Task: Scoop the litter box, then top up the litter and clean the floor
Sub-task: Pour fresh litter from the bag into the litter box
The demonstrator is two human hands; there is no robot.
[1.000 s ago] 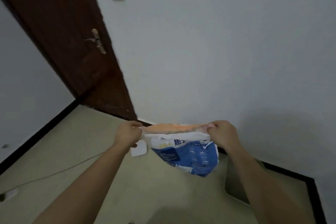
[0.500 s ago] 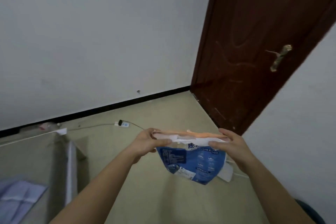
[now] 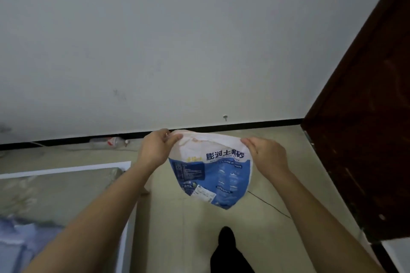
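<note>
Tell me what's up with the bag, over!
Status: left hand and right hand pinch bag by its top edge. Bag hangs above floor. No litter box in view; cord on floor below.

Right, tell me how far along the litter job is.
Done: nothing verifiable; no litter box is in view. In hand: left hand and right hand grip the top edge of the cat litter bag, held over the floor. Left: apparently topping up and floor cleaning.

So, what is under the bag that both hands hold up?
Below the bag are the floor, a thin black cable and a dark trouser leg. The floor patch right behind the bag is covered.
</note>
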